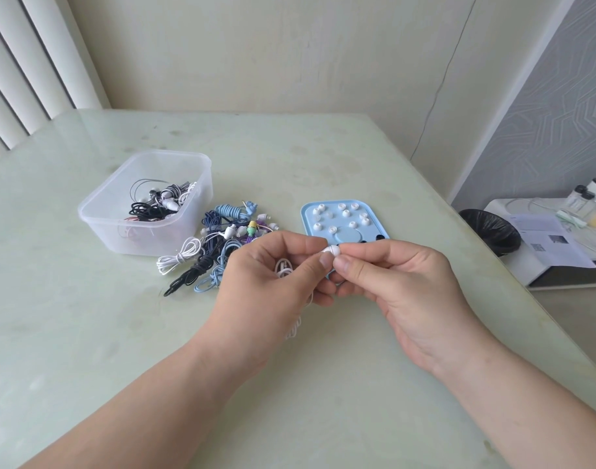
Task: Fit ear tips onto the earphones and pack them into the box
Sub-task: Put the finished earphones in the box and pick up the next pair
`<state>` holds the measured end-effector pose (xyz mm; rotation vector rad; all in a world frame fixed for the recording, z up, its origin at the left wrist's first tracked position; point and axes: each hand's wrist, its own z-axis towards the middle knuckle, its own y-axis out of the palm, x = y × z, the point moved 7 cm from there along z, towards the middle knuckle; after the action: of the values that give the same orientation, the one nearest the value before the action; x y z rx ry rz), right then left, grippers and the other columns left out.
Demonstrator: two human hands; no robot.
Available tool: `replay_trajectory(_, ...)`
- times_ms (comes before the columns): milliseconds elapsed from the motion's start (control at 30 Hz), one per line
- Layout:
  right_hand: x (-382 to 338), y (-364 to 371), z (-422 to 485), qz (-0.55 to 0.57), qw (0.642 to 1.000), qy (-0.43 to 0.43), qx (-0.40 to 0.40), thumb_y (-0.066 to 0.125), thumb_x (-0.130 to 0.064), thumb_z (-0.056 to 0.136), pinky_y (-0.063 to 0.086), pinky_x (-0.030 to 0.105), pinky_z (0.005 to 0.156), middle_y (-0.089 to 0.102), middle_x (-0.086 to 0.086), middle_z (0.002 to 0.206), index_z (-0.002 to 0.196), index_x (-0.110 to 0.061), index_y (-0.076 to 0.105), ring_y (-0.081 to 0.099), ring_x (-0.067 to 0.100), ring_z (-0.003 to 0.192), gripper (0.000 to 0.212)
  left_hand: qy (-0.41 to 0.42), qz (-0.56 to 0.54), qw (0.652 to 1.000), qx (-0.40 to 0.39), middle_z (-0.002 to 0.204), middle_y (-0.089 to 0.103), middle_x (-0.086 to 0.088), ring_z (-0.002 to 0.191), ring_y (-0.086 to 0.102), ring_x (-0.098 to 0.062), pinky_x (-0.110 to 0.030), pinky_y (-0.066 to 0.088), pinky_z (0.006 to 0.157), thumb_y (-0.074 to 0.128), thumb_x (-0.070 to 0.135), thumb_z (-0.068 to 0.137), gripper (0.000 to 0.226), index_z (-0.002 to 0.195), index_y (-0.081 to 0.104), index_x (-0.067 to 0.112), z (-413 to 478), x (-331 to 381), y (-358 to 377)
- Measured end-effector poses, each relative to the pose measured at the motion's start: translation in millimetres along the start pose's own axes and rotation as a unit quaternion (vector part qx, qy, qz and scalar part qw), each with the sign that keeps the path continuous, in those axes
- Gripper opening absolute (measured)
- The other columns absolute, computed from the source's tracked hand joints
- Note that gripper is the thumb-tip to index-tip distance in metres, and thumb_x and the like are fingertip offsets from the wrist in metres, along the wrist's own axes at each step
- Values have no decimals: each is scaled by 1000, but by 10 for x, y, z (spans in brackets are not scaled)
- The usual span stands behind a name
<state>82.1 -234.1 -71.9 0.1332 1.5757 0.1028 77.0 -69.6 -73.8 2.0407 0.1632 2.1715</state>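
The white earbud [332, 249] is dead centre, held up off the surface [86, 333] and pinched from both sides. The left hand [272, 282] has its thumb and index fingers [300, 240] clamped on one end, and the right hand [401, 282] has its fingers [344, 265] clamped on the rounded end. Can't really tell where the bud stops and the tip starts, tbh. Its white cable [294, 328] dangles under the left hand. Just behind the hands sits a blue tray [377, 218] with loose white ear tips [345, 213] scattered on it. Left of that there's a pile of coiled earphones [222, 245] in white, black and blue. Just beside the pile is a clear plastic box [120, 231] with more earphones inside.
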Motion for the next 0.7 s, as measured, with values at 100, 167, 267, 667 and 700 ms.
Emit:
replay_trajectory(100, -37, 29, -19, -32, 999, -21, -13, 74, 1, 86, 61, 50, 85, 78, 21, 90, 98, -1, 79, 74, 41, 86, 13, 1, -5, 1000, 11, 71, 72, -12, 65, 71, -23, -35, 61, 67, 77, 7, 89, 5, 94, 76, 5, 0, -3, -14)
replay_trajectory(167, -63, 24, -23, -55, 998, -36, -10, 74, -2, 88, 62, 43, 81, 79, 18, 88, 96, -5, 80, 75, 37, 84, 11, 0, -6, 1000, 17, 71, 73, -12, 65, 71, -22, -35, 61, 67, 77, 6, 89, 7, 95, 76, 5, 5, -8, -22)
replay_trajectory(267, -49, -29, 11, -42, 999, -24, -4, 74, -7, 89, 59, 40, 77, 77, 21, 87, 92, -4, 80, 73, 34, 81, 7, 1, 3, 1000, 8, 73, 73, -12, 67, 72, -22, -37, 62, 69, 77, 6, 89, 7, 96, 77, 9, 10, -11, -8)
replay_trajectory(667, -9, -48, 59, -24, 998, -6, -58, 72, -6, 89, 56, 37, 71, 76, 26, 97, 102, 1, 76, 68, 31, 78, 16, 6, 18, 1000, -14, 73, 71, -8, 67, 72, -26, -39, 62, 70, 75, 6, 91, 17, 106, 74, 13, 0, -1, 35)
replay_trajectory(700, -8, -48, 57, -26, 998, -9, -59, 72, -6, 90, 56, 37, 70, 76, 25, 96, 103, 0, 76, 68, 30, 78, 15, 7, 17, 1000, -13, 73, 71, -7, 67, 72, -26, -39, 62, 70, 75, 5, 91, 22, 111, 72, 14, 1, 8, 37)
